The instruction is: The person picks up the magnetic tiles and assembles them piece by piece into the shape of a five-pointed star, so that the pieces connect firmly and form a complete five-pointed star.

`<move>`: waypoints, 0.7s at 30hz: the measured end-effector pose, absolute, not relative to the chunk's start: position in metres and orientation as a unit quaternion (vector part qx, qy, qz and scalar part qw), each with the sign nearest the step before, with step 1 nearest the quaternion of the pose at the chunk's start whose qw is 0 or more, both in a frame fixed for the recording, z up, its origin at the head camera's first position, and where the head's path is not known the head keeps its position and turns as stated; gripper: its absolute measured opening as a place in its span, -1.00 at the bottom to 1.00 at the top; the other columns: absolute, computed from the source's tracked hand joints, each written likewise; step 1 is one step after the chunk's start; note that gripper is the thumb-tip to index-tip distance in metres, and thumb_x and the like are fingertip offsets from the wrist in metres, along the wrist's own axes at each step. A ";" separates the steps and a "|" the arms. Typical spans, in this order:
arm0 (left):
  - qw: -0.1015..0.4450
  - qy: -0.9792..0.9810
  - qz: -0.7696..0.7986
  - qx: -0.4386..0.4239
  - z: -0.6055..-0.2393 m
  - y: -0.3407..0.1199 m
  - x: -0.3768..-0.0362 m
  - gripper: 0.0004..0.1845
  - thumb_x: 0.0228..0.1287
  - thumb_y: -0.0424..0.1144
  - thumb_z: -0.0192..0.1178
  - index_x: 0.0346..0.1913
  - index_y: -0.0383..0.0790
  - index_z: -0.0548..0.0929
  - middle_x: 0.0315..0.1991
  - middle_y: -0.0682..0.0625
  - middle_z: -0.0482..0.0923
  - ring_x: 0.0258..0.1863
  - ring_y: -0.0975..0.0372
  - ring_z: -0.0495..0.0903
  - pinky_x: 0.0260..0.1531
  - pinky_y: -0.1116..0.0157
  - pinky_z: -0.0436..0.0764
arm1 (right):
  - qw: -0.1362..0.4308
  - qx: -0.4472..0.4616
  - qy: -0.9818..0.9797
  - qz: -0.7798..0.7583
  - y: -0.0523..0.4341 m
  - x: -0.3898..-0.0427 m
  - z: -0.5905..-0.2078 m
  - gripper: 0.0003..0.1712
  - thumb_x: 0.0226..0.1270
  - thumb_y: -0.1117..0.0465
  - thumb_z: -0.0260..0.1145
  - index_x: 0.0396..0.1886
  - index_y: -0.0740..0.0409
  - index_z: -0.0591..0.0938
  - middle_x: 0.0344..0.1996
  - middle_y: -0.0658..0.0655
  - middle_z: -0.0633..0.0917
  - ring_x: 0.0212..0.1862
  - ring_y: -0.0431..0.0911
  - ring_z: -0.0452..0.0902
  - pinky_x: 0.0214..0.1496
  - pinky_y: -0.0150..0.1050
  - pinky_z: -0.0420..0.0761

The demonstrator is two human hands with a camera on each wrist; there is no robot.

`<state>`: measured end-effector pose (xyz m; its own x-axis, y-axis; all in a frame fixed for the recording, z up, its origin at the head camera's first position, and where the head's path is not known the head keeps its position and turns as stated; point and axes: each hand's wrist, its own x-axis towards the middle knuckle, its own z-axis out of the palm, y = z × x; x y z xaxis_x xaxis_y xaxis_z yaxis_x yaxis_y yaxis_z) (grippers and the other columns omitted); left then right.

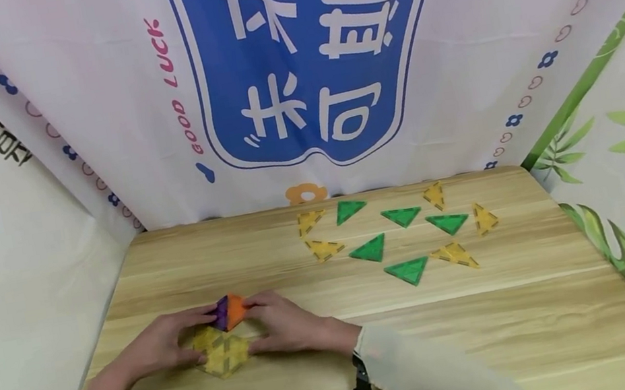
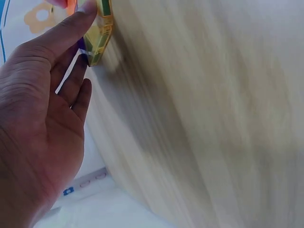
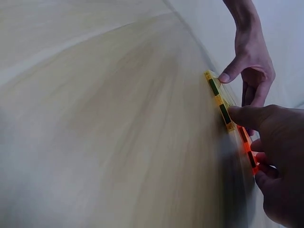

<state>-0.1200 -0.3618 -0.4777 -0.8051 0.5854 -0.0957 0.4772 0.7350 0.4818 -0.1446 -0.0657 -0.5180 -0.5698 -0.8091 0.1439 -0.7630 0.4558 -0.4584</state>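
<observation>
- Looking down from the head view, both hands meet at about 7 o'clock on the wooden surface point(image 1: 432, 333). The left hand point(image 1: 158, 345) and the right hand point(image 1: 287, 325) flank a flat cluster of yellow tiles point(image 1: 222, 352), with a purple tile point(image 1: 221, 313) and an orange tile point(image 1: 235, 311) tilted up at the cluster's 12 o'clock edge. The fingers of both hands curl in and pinch those raised tiles from either side.
- Toward 1 o'clock on the surface lie loose green triangles point(image 1: 407, 271) mixed with loose yellow triangles point(image 1: 324, 248), well apart from the hands. A printed cloth backdrop point(image 1: 314, 51) hangs behind.
- Seen from the left wrist, the left hand point(image 2: 38, 133) fills the 8 o'clock side; its thumb point(image 2: 71, 26) presses the yellow tile edge point(image 2: 99, 38) at 11 o'clock, the other fingers bent just behind it. The surface point(image 2: 213, 118) is blurred.
- Seen from the right wrist, the right hand point(image 3: 280, 156) at 4 o'clock has its fingers clamped on the tile stack, yellow edge point(image 3: 219, 102) above, orange edge point(image 3: 248, 149) below. The left hand point(image 3: 251, 61) at 1 o'clock touches the yellow edge's far end with a fingertip.
</observation>
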 end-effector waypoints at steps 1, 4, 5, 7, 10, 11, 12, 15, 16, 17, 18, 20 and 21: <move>0.120 0.925 0.217 0.288 -0.476 -0.364 -0.120 -0.28 0.08 -0.01 0.65 0.31 -0.18 0.70 0.44 -0.12 0.55 0.35 -0.13 0.55 0.27 0.08 0.62 | 0.047 -0.462 0.852 -0.243 -0.070 -0.144 -0.517 -0.29 0.36 -0.13 0.54 0.37 0.15 0.66 0.45 0.21 0.54 0.48 -0.01 0.40 0.55 -0.28 0.35; 0.117 0.928 0.202 0.292 -0.473 -0.372 -0.121 -0.28 0.03 -0.05 0.67 0.30 -0.18 0.71 0.41 -0.13 0.58 0.30 -0.13 0.58 0.20 -0.01 0.66 | 0.043 -0.461 0.855 -0.236 -0.080 -0.142 -0.517 -0.29 0.36 -0.14 0.53 0.36 0.16 0.66 0.45 0.20 0.54 0.48 -0.01 0.40 0.54 -0.31 0.35; 0.116 0.928 0.199 0.292 -0.472 -0.374 -0.121 -0.27 0.02 -0.06 0.67 0.30 -0.18 0.71 0.40 -0.14 0.58 0.30 -0.13 0.59 0.19 -0.02 0.66 | 0.041 -0.460 0.856 -0.234 -0.083 -0.141 -0.517 -0.29 0.37 -0.15 0.53 0.36 0.15 0.66 0.46 0.20 0.54 0.49 -0.02 0.40 0.54 -0.32 0.35; 0.113 0.929 0.197 0.294 -0.471 -0.379 -0.121 -0.27 0.00 -0.08 0.68 0.29 -0.19 0.72 0.39 -0.14 0.59 0.28 -0.14 0.60 0.17 0.00 0.68 | 0.036 -0.459 0.857 -0.230 -0.090 -0.140 -0.517 -0.29 0.36 -0.15 0.53 0.36 0.15 0.66 0.45 0.19 0.54 0.48 -0.03 0.41 0.53 -0.34 0.35; 0.096 0.930 0.187 0.302 -0.472 -0.386 -0.120 -0.28 -0.03 -0.07 0.70 0.26 -0.19 0.73 0.36 -0.14 0.62 0.24 -0.14 0.63 0.15 0.09 0.69 | 0.033 -0.460 0.858 -0.226 -0.099 -0.140 -0.520 -0.27 0.37 -0.17 0.52 0.38 0.14 0.65 0.46 0.17 0.54 0.48 -0.05 0.40 0.53 -0.37 0.34; 0.092 0.929 0.186 0.305 -0.473 -0.388 -0.119 -0.28 -0.04 -0.07 0.70 0.25 -0.20 0.74 0.35 -0.16 0.62 0.23 -0.16 0.63 0.14 0.11 0.70 | 0.033 -0.461 0.857 -0.226 -0.102 -0.140 -0.520 -0.27 0.37 -0.17 0.52 0.38 0.14 0.65 0.46 0.17 0.54 0.48 -0.05 0.40 0.53 -0.37 0.33; 0.085 0.930 0.182 0.309 -0.473 -0.390 -0.118 -0.29 -0.05 -0.07 0.70 0.24 -0.19 0.74 0.34 -0.15 0.63 0.22 -0.15 0.64 0.12 0.13 0.70 | 0.031 -0.462 0.858 -0.224 -0.104 -0.140 -0.521 -0.26 0.37 -0.18 0.52 0.38 0.13 0.65 0.46 0.17 0.54 0.48 -0.06 0.40 0.53 -0.38 0.33; 0.076 0.930 0.176 0.314 -0.475 -0.394 -0.118 -0.29 -0.05 -0.06 0.70 0.23 -0.17 0.75 0.33 -0.15 0.64 0.19 -0.14 0.65 0.10 0.11 0.72 | 0.027 -0.461 0.861 -0.214 -0.109 -0.140 -0.522 -0.26 0.38 -0.20 0.50 0.39 0.13 0.64 0.46 0.15 0.54 0.49 -0.07 0.40 0.53 -0.39 0.33; 0.077 0.929 0.175 0.316 -0.475 -0.395 -0.119 -0.29 -0.05 -0.05 0.70 0.23 -0.18 0.75 0.33 -0.17 0.63 0.19 -0.15 0.65 0.09 0.07 0.72 | 0.028 -0.460 0.862 -0.212 -0.109 -0.140 -0.522 -0.26 0.39 -0.21 0.48 0.39 0.12 0.64 0.47 0.14 0.53 0.49 -0.08 0.39 0.53 -0.39 0.32; 0.081 0.929 0.176 0.316 -0.474 -0.395 -0.120 -0.29 -0.04 -0.05 0.70 0.23 -0.18 0.74 0.33 -0.18 0.63 0.19 -0.17 0.65 0.10 0.01 0.71 | 0.028 -0.459 0.863 -0.209 -0.110 -0.140 -0.522 -0.26 0.40 -0.22 0.48 0.39 0.12 0.64 0.47 0.13 0.53 0.49 -0.08 0.39 0.53 -0.40 0.32; 0.084 0.929 0.176 0.316 -0.474 -0.395 -0.120 -0.29 -0.04 -0.05 0.70 0.24 -0.18 0.74 0.34 -0.18 0.62 0.20 -0.17 0.65 0.10 -0.02 0.71 | 0.031 -0.458 0.864 -0.207 -0.110 -0.141 -0.521 -0.26 0.41 -0.22 0.47 0.40 0.12 0.64 0.48 0.13 0.52 0.49 -0.08 0.39 0.53 -0.40 0.32; 0.093 0.927 0.179 0.317 -0.473 -0.394 -0.122 -0.28 -0.03 -0.05 0.70 0.24 -0.20 0.74 0.34 -0.21 0.62 0.20 -0.19 0.64 0.09 -0.09 0.69 | 0.041 -0.457 0.863 -0.211 -0.109 -0.141 -0.520 -0.27 0.43 -0.21 0.45 0.41 0.12 0.63 0.49 0.13 0.50 0.50 -0.09 0.37 0.53 -0.40 0.31; 0.097 0.926 0.180 0.317 -0.473 -0.393 -0.123 -0.28 -0.03 -0.05 0.70 0.24 -0.21 0.73 0.34 -0.21 0.62 0.20 -0.20 0.63 0.10 -0.11 0.69 | 0.048 -0.456 0.863 -0.214 -0.107 -0.142 -0.519 -0.27 0.44 -0.21 0.44 0.42 0.11 0.61 0.51 0.12 0.49 0.52 -0.09 0.36 0.54 -0.40 0.30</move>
